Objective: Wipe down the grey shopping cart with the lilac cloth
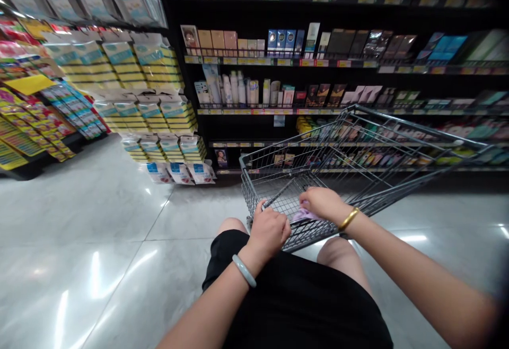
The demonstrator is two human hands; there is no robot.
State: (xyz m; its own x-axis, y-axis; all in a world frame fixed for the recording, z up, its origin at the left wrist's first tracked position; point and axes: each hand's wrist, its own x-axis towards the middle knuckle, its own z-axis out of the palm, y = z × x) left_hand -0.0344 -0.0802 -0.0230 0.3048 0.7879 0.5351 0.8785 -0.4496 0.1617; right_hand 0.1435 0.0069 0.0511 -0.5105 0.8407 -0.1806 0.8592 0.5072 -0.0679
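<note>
A grey wire shopping cart (358, 147) stands in front of me, and its basket looks empty. My left hand (268, 229) is closed round the cart's handle at its left end; a pale green bangle sits on that wrist. My right hand (323, 203) is closed on the handle a little further right, with a gold bangle on the wrist. A small pink thing (303, 215) lies under the right hand's fingers; what it is I cannot make out. Below the hands I see my black shorts and both knees.
Dark shelves (318, 62) of boxed and bottled goods run across ahead of the cart. A stack of yellow and blue packs (155, 105) stands at the left shelf end, and more racks (35, 99) fill the far left. Glossy grey floor tiles (99, 232) spread out to the left.
</note>
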